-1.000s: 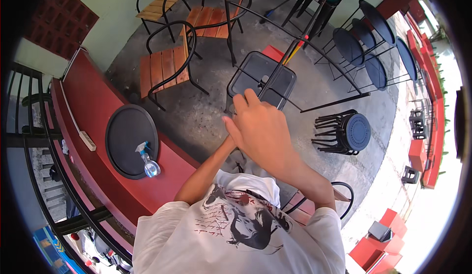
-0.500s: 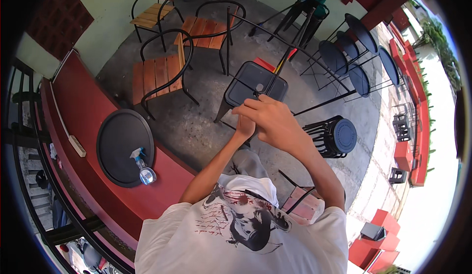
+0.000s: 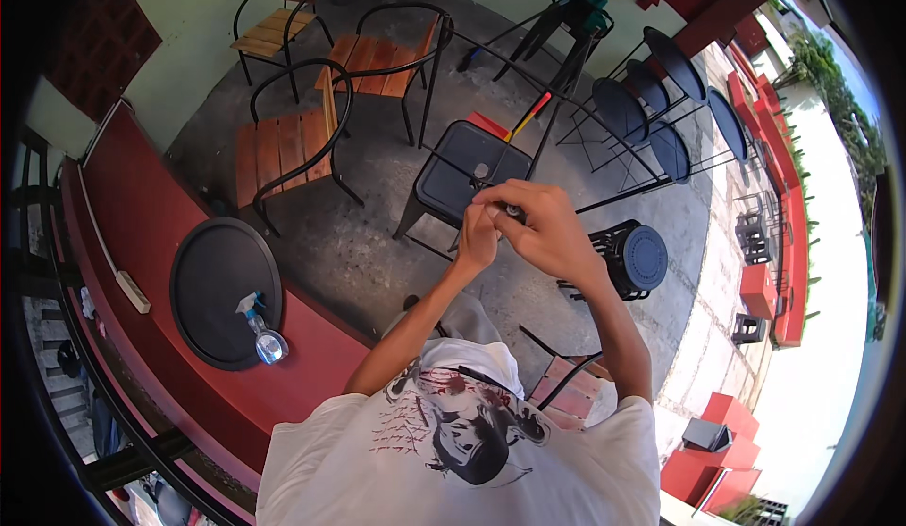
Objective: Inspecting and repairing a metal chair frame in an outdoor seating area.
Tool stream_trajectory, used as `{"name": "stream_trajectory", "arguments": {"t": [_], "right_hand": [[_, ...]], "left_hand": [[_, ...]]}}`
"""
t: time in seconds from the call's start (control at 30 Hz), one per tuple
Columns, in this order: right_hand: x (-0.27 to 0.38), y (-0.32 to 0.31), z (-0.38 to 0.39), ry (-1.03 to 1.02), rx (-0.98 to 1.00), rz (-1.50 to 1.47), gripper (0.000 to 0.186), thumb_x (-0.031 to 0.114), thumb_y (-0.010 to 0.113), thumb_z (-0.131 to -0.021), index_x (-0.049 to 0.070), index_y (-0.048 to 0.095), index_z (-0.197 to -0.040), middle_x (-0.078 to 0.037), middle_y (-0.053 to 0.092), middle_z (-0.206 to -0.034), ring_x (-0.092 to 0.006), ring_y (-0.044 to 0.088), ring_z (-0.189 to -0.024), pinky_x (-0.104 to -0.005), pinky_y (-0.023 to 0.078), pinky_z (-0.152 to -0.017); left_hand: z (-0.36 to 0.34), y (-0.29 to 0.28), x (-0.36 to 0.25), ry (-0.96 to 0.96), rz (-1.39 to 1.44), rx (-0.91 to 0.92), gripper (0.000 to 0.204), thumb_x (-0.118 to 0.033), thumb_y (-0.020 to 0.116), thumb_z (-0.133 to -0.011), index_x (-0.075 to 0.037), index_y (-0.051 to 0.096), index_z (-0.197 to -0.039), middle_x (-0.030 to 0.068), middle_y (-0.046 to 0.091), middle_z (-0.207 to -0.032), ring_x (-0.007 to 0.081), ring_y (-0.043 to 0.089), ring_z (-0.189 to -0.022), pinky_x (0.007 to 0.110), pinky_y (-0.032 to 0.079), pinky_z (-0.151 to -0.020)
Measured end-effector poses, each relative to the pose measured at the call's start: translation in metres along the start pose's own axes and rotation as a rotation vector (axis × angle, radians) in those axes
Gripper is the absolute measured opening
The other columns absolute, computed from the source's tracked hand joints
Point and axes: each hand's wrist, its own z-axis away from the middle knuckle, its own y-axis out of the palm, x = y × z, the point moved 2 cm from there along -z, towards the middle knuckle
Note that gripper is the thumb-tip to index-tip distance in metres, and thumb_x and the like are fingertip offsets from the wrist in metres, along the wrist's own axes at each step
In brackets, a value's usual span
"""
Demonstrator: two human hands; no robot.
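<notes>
My left hand (image 3: 477, 238) is closed and raised, pressed against my right hand (image 3: 533, 219) above a black square stool (image 3: 448, 163). My right fingers are curled over the left fingertips, around a small dark piece with a silvery spot (image 3: 514, 213); its shape is mostly hidden. What my left fingers hold is hidden. A black tubular metal frame (image 3: 626, 186) stands over the stool just beyond my hands, with a red and yellow rod (image 3: 524, 120) among its bars.
Wooden-seated chairs (image 3: 283, 153) stand left and ahead. A red ledge (image 3: 311, 328) carries a round black tray (image 3: 208, 290) with a spray bottle (image 3: 269, 342). Stacked stools (image 3: 642, 257) and round folding tables (image 3: 670, 153) stand right; red blocks (image 3: 698, 474) lie beyond.
My right hand has moved from over my left hand to beside it, fingers now curled round the dark piece. My left hand has risen into view. The view has shifted slightly.
</notes>
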Motion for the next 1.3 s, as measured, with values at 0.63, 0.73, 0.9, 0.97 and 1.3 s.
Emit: {"name": "stream_trajectory", "arguments": {"t": [0.63,0.73,0.9,0.97,1.3], "right_hand": [[-0.188,0.058,-0.017,0.241,-0.695,-1.608,0.033,0.010,0.053,-0.102,0.002,0.054,-0.133,-0.010,0.065,-0.124,-0.0212,0.064,-0.111,-0.0361,0.050,-0.100],[-0.181,0.053,-0.056,0.217,-0.784,-1.741,0.028,0.011,0.050,-0.103,0.003,0.056,-0.130,-0.008,0.065,-0.122,-0.0206,0.063,-0.109,-0.0358,0.049,-0.099],[-0.163,0.025,-0.094,-0.056,-0.836,-1.794,0.029,0.003,0.048,-0.101,0.001,0.053,-0.130,-0.009,0.061,-0.129,-0.0187,0.059,-0.117,-0.0368,0.043,-0.106],[-0.167,0.020,-0.094,-0.142,-0.743,-1.802,0.031,-0.002,0.048,-0.100,-0.001,0.051,-0.131,-0.009,0.061,-0.128,-0.0185,0.059,-0.118,-0.0369,0.044,-0.106],[-0.127,0.030,-0.057,0.045,-0.700,-1.553,0.045,-0.003,0.053,-0.097,-0.003,0.046,-0.141,-0.008,0.063,-0.125,-0.0103,0.059,-0.110,-0.0279,0.044,-0.099]], "left_hand": [[-0.092,-0.022,-0.086,0.041,-0.702,0.171,0.011,-0.012,0.053,-0.092,-0.002,0.053,-0.096,0.0026,0.055,-0.088,0.0122,0.049,-0.082,0.026,0.040,-0.075],[-0.142,0.029,-0.118,0.314,-0.908,0.292,0.019,-0.012,0.058,-0.090,-0.001,0.054,-0.106,0.0107,0.057,-0.103,0.0216,0.056,-0.091,0.033,0.045,-0.076],[-0.226,0.093,-0.077,0.555,-1.288,0.541,0.036,-0.025,0.051,-0.099,-0.009,0.053,-0.130,0.0164,0.058,-0.120,0.0329,0.058,-0.112,0.043,0.043,-0.096],[-0.243,0.105,-0.061,0.564,-1.366,0.627,0.044,-0.030,0.048,-0.101,-0.011,0.049,-0.140,0.0187,0.057,-0.123,0.0365,0.057,-0.115,0.046,0.042,-0.100],[-0.259,0.103,-0.043,0.025,-1.257,0.782,0.052,-0.036,0.038,-0.106,-0.018,0.029,-0.154,0.0286,0.059,-0.123,0.0415,0.056,-0.118,0.046,0.040,-0.102]]}}
